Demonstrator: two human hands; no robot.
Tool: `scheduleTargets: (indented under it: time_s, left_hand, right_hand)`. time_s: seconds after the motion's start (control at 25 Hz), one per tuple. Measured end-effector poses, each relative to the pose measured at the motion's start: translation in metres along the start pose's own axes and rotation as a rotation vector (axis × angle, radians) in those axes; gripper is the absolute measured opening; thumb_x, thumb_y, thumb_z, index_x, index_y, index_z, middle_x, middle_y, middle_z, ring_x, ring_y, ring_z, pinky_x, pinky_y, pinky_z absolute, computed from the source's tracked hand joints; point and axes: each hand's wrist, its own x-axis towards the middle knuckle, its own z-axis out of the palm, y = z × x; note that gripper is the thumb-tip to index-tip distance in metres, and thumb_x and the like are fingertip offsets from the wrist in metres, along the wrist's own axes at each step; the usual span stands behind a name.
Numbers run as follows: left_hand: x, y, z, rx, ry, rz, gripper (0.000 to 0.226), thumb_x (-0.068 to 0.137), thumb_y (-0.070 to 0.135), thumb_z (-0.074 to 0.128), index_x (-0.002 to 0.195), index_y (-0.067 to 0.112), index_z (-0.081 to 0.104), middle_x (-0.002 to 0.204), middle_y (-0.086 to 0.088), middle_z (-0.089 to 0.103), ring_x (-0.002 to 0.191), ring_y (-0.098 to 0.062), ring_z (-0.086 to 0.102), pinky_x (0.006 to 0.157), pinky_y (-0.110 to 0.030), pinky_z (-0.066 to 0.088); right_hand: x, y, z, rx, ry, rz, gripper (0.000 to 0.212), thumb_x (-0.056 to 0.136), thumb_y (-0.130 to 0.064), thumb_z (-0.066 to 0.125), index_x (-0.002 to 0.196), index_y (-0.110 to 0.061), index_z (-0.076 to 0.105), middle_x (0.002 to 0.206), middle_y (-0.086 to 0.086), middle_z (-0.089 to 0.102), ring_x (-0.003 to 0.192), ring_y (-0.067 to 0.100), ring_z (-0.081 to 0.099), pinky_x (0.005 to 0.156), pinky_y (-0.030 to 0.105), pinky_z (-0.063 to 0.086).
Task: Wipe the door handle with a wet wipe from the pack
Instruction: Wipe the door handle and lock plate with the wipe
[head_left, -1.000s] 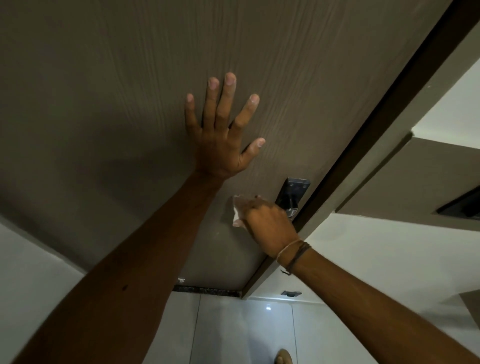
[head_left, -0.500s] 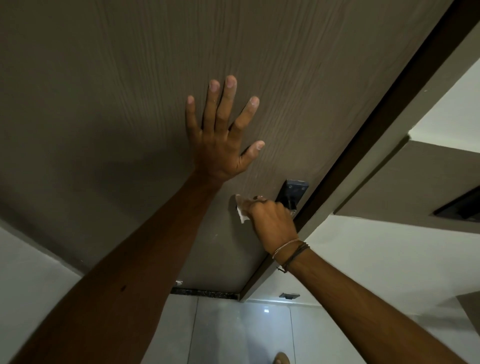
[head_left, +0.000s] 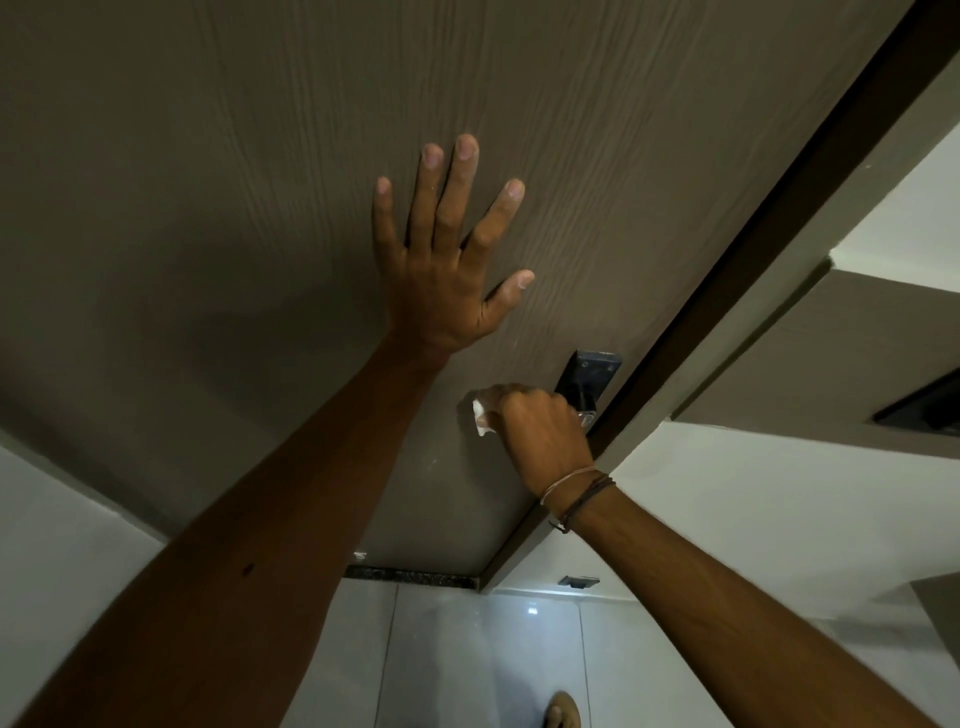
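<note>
A brown wood-grain door (head_left: 260, 208) fills most of the view. My left hand (head_left: 441, 270) lies flat on it, fingers spread, holding nothing. Below and to the right, my right hand (head_left: 540, 431) is closed around the door handle with a white wet wipe (head_left: 480, 415) bunched in it; a corner of the wipe sticks out at the left of the fist. The handle's dark back plate (head_left: 592, 371) shows above the fist, and a bit of shiny metal (head_left: 587, 418) peeks out at its right. The lever itself is hidden. The pack is out of sight.
The dark door frame (head_left: 779, 234) runs diagonally right of the handle, with a white wall (head_left: 753, 519) beyond it. White floor tiles (head_left: 467, 649) lie below the door's bottom edge. A foot (head_left: 563, 712) shows at the bottom edge.
My right hand has slid a little to the right along the handle with the wipe, so less wipe shows. My left hand stays flat on the door.
</note>
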Motion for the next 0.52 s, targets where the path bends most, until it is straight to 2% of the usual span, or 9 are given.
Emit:
scheduleTargets:
  time_s: [0.24, 0.4, 0.52]
  left_hand:
    - [0.000, 0.003, -0.004, 0.023, -0.003, -0.001, 0.076, 0.099, 0.073, 0.027, 0.164, 0.034, 0.028, 0.172, -0.008, 0.023, 0.171, -0.020, 0.000, 0.136, -0.057, 0.002]
    - [0.001, 0.001, -0.001, -0.017, -0.003, 0.002, 0.076, 0.099, 0.074, 0.029, 0.164, 0.034, 0.028, 0.172, -0.008, 0.022, 0.171, -0.020, -0.001, 0.135, -0.058, 0.001]
    - [0.001, 0.000, 0.000, -0.026, -0.001, 0.000, 0.078, 0.099, 0.073, 0.031, 0.167, 0.035, 0.026, 0.173, -0.008, 0.021, 0.171, -0.021, 0.000, 0.135, -0.059, 0.001]
  right_hand:
    - [-0.017, 0.032, -0.011, -0.208, -0.064, -0.066, 0.022, 0.098, -0.020, 0.058, 0.119, -0.013, 0.062, 0.110, 0.011, 0.071, 0.099, 0.027, 0.070, 0.082, 0.035, 0.057]
    - [0.005, -0.015, -0.003, -0.077, 0.006, -0.058, 0.015, 0.098, -0.024, 0.055, 0.102, -0.015, 0.067, 0.100, 0.010, 0.073, 0.089, 0.032, 0.071, 0.071, 0.037, 0.055]
    - [0.003, -0.006, -0.006, -0.090, -0.027, -0.060, 0.017, 0.098, -0.029, 0.054, 0.104, -0.019, 0.067, 0.102, 0.008, 0.073, 0.090, 0.032, 0.071, 0.073, 0.037, 0.054]
